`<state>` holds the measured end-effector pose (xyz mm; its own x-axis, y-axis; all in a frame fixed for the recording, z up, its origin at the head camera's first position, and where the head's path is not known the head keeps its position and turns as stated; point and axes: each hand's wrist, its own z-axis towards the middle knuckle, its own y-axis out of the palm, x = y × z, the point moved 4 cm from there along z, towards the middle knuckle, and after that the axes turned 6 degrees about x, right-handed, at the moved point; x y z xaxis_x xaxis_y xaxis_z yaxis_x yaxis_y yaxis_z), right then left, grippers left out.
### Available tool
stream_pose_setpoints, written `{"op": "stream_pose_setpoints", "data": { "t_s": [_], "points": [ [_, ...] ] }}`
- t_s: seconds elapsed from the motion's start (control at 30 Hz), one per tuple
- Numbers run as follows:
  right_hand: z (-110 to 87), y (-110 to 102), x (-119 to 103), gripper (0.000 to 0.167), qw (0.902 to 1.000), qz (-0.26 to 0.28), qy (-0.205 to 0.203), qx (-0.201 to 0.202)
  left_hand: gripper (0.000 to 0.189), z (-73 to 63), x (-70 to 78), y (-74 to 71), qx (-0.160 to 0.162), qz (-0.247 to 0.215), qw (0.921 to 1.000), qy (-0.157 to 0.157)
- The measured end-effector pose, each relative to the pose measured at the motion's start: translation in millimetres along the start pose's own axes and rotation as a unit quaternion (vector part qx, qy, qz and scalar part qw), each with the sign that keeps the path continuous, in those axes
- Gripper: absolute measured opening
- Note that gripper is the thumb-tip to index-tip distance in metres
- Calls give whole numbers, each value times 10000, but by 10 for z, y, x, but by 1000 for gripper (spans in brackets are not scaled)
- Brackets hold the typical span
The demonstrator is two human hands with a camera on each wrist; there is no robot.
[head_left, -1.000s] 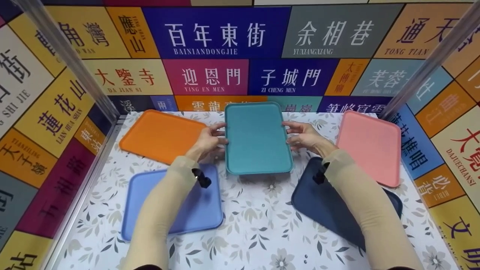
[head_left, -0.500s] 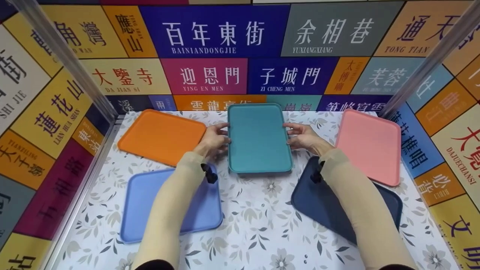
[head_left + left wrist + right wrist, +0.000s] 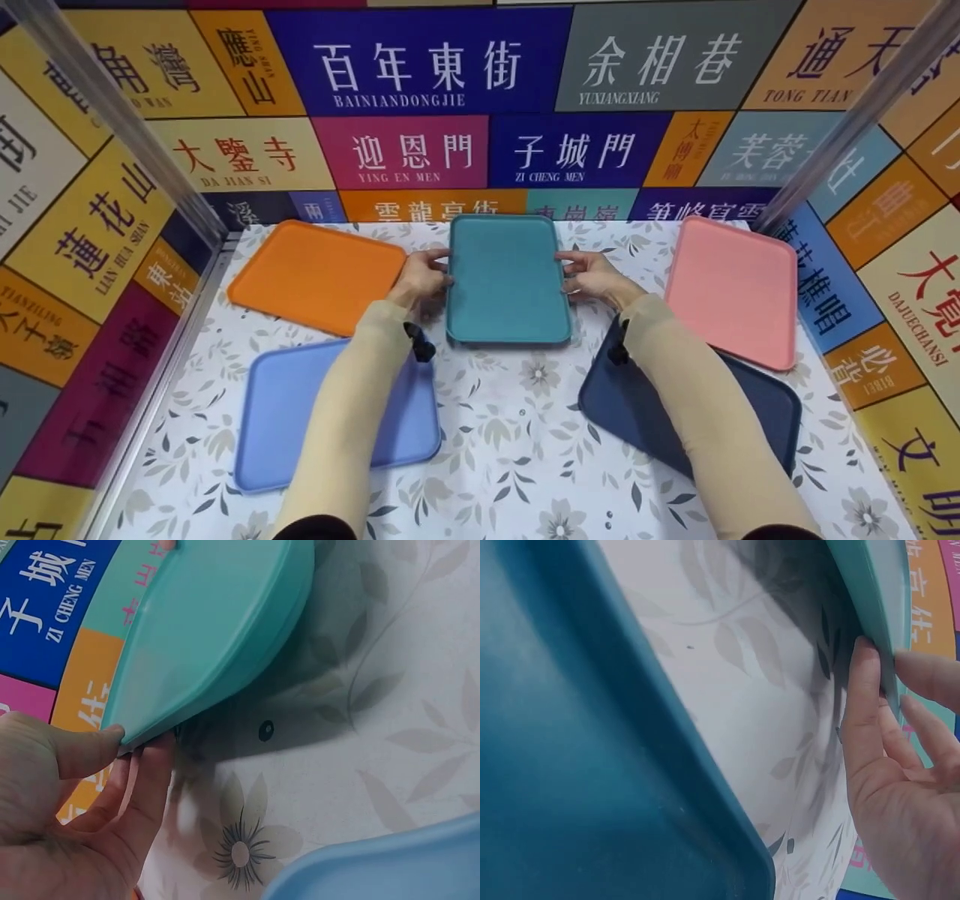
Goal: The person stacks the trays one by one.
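A teal rectangular tray [image 3: 508,281] with a low raised rim lies between my two hands at the back middle of the table. My left hand [image 3: 424,277] pinches its left edge; in the left wrist view the thumb lies on the rim and the fingers [image 3: 154,772] reach underneath. On the opposite edge, my right hand [image 3: 596,277] pinches the tray, with fingers [image 3: 866,682] along its underside in the right wrist view. Both wrist views show a shadow on the cloth under the tray, whose near edge sits above the table.
An orange tray [image 3: 315,274] lies back left, with a periwinkle tray [image 3: 289,412] in front of it, partly under my left arm. At right are a pink tray [image 3: 731,292] and a navy tray [image 3: 637,405] crossed by my right arm. Printed panels [image 3: 412,60] wall the back and sides.
Both hands have brought the teal tray slightly lower, its far edge now nearer the back of the table. The left forearm has swung a little inward. The other trays stay put.
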<state>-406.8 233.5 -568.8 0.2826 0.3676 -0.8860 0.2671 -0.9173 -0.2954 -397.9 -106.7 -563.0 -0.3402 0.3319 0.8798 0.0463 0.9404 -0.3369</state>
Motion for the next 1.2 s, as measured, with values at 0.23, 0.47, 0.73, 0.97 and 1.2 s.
{"op": "stream_pose_setpoints", "data": {
  "t_s": [0.23, 0.47, 0.73, 0.97, 1.2],
  "points": [
    [60, 58, -25, 86, 9997, -192, 159, 76, 71, 57, -43, -18, 79, 212, 9997, 13],
    [78, 90, -82, 85, 9988, -481, 53, 66, 71, 81, -47, -35, 210, 832, 9960, 259],
    [76, 100, -72, 83, 9952, -954, 117, 167, 72, 473, -240, 45, 323, 1629, 9844, 577],
    [35, 104, -94, 80, 9911, -1313, 88, 219, 69, 177, -67, 44, 327, 1674, 9845, 408],
    [-37, 124, -221, 63, 9838, -1756, 4, 358, 56, -43, -28, -22, -8, 891, 9960, -1]
  ]
}}
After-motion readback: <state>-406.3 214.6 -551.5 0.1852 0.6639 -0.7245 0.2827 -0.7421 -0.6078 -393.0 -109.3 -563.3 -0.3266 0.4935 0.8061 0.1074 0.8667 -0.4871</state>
